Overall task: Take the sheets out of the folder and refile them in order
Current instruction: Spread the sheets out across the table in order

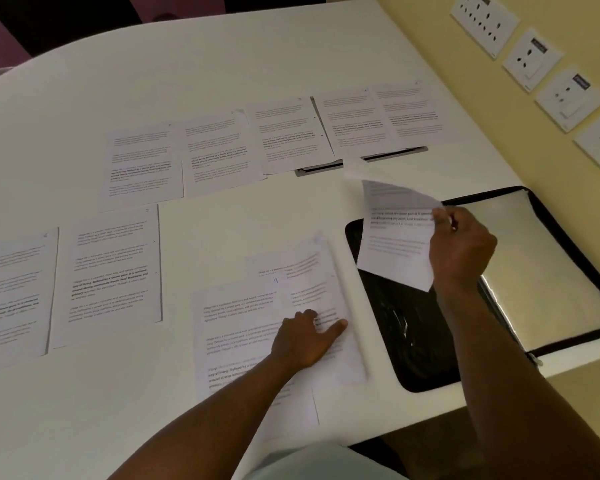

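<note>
An open black zip folder (416, 344) lies at the table's right edge, its right half a shiny clear sleeve. My right hand (461, 251) pinches a printed sheet (395, 233) by its right edge and holds it lifted and curled above the folder's left half. My left hand (309, 337) rests flat, fingers spread, on a loose pile of printed sheets (267, 327) just left of the folder. Several more sheets lie face up in a far row (278, 136), and two sheets (108, 271) lie side by side at the left.
The white table (187, 74) has a rounded far edge. Two grey cable hatches (319, 167) sit partly under the far row of sheets. Wall sockets (530, 58) line the yellow wall at the right. The table's near right edge runs just below the folder.
</note>
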Tool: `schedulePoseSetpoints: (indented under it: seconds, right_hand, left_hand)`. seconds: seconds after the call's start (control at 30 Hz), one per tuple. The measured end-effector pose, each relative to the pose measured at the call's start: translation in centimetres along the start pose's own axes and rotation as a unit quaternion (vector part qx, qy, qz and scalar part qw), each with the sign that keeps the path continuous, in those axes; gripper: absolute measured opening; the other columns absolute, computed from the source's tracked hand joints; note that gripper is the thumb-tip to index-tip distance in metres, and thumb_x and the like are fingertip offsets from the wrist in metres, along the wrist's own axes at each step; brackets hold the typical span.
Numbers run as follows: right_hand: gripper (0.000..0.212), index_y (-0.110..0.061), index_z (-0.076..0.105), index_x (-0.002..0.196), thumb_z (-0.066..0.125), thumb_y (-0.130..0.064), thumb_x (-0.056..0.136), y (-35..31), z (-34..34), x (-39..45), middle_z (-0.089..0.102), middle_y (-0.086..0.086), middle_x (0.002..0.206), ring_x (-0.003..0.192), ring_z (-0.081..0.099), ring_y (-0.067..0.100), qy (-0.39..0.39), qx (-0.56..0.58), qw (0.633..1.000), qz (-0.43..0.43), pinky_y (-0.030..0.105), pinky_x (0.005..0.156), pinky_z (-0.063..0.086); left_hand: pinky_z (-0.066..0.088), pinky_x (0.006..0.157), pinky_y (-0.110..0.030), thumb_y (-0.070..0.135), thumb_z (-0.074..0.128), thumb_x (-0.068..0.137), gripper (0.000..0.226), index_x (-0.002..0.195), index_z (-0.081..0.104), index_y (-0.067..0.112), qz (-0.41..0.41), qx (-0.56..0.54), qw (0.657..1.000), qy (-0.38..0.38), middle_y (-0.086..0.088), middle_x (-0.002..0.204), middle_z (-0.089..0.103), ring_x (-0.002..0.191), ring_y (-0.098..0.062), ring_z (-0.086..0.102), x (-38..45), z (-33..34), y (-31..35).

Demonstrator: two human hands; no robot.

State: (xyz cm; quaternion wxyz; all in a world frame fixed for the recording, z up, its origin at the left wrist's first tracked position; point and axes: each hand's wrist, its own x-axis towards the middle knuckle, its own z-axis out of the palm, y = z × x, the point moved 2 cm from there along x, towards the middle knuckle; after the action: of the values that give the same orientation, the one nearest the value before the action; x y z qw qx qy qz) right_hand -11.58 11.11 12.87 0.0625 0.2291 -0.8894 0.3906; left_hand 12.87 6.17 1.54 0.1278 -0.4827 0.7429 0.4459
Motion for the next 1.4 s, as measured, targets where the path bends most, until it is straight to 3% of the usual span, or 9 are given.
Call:
schedulePoseSetpoints:
  seconds: [0.2, 0.3, 0.4, 0.47, 0.53, 0.67, 0.87, 1.17, 1.4]
  right_hand:
    - [0.021, -0.012, 0.068, 0.100, 0.061, -0.031, 0.095, -1.1, -0.1, 3.1, 0.068, 0.000, 0.095, 0.072, 0.060, 0.005, -0.078, 0.087, 0.992, 0.048, 0.010, 0.055, 0.038]
    - [0.010, -0.023, 0.067, 0.084, 0.065, -0.027, 0.092, -1.3, 1.9, 2.6, 0.072, -0.003, 0.090, 0.072, 0.068, 0.006, -0.174, 0.226, 0.948, 0.140, 0.020, 0.058, 0.052]
    - [0.008, -0.018, 0.069, 0.085, 0.067, -0.022, 0.092, -1.4, 4.3, 1.4, 0.074, 0.000, 0.087, 0.072, 0.069, 0.011, -0.256, 0.284, 0.904, 0.192, 0.027, 0.063, 0.058]
    - [0.008, -0.015, 0.069, 0.087, 0.068, -0.022, 0.091, -1.6, 6.1, 0.4, 0.074, 0.003, 0.090, 0.075, 0.070, 0.014, -0.295, 0.300, 0.883, 0.209, 0.030, 0.068, 0.059]
    - [0.009, -0.015, 0.069, 0.088, 0.066, -0.023, 0.092, -1.9, 8.1, -0.6, 0.074, 0.004, 0.091, 0.080, 0.070, 0.017, -0.337, 0.295, 0.867, 0.220, 0.032, 0.072, 0.059]
    - [0.016, -0.012, 0.071, 0.086, 0.064, -0.023, 0.094, -3.5, 12.4, -2.5, 0.074, 0.008, 0.092, 0.087, 0.070, 0.024, -0.399, 0.279, 0.847, 0.215, 0.039, 0.081, 0.059]
    - [0.028, -0.001, 0.069, 0.088, 0.058, -0.025, 0.097, -7.1, 19.0, -5.5, 0.071, 0.016, 0.094, 0.079, 0.062, 0.021, -0.466, 0.209, 0.839, 0.189, 0.038, 0.081, 0.055]
    - [0.025, -0.011, 0.061, 0.072, 0.060, -0.024, 0.094, -10.5, 27.1, -9.7, 0.065, 0.002, 0.072, 0.069, 0.060, 0.019, -0.500, 0.106, 0.849, 0.136, 0.027, 0.062, 0.047]
    - [0.029, -0.011, 0.063, 0.083, 0.061, -0.038, 0.091, -10.6, 29.9, -10.8, 0.064, -0.002, 0.081, 0.079, 0.062, 0.018, -0.526, -0.012, 0.847, 0.075, 0.027, 0.065, 0.052]
  left_hand:
    - [0.027, 0.116, -0.049, 0.084, 0.036, 0.080, 0.095, 0.151, 0.028, 0.021, 0.006, 0.017, 0.998, -0.062, -0.005, 0.156, 0.030, 0.144, -0.030, 0.024, 0.7, 4.0, 2.5]
    - [0.033, 0.113, -0.035, 0.058, 0.048, 0.093, 0.069, 0.149, 0.033, 0.020, 0.010, -0.050, 0.998, -0.034, -0.004, 0.151, 0.040, 0.137, -0.023, 0.039, 1.0, 3.8, 3.0]
    - [0.045, 0.102, -0.031, 0.033, 0.047, 0.099, 0.041, 0.139, 0.048, 0.022, 0.003, -0.147, 0.986, 0.081, -0.004, 0.136, 0.057, 0.119, -0.021, 0.057, 1.3, 0.8, 1.9]
    - [0.052, 0.093, -0.038, 0.023, 0.046, 0.100, 0.025, 0.117, 0.064, 0.023, -0.029, -0.284, 0.946, 0.152, -0.005, 0.117, 0.068, 0.106, -0.026, 0.064, 1.5, -2.1, 0.1]
    - [0.055, 0.082, -0.040, 0.021, 0.048, 0.100, 0.021, 0.107, 0.067, 0.021, -0.069, -0.451, 0.870, 0.186, -0.006, 0.104, 0.072, 0.096, -0.027, 0.068, 1.3, -5.3, -1.9]
    - [0.053, 0.076, -0.036, 0.053, 0.036, 0.100, 0.047, 0.105, 0.067, 0.018, -0.116, -0.612, 0.763, 0.175, -0.005, 0.100, 0.075, 0.093, -0.023, 0.069, 1.2, -10.7, -5.8]
    - [0.055, 0.080, -0.036, 0.025, 0.065, 0.093, 0.016, 0.103, 0.071, 0.015, -0.120, -0.445, 0.852, 0.246, -0.004, 0.103, 0.074, 0.096, -0.023, 0.069, 1.6, -14.7, -10.9]
    - [0.055, 0.075, -0.034, 0.017, 0.069, 0.087, 0.009, 0.078, 0.071, 0.018, -0.201, -0.334, 0.865, 0.315, 0.001, 0.080, 0.071, 0.079, -0.021, 0.066, 5.4, -17.7, -16.6]
    - [0.048, 0.075, -0.028, 0.021, 0.069, 0.084, 0.021, 0.101, 0.066, 0.010, -0.212, -0.110, 0.917, 0.320, -0.003, 0.092, 0.069, 0.088, -0.024, 0.064, 7.7, -18.8, -18.8]
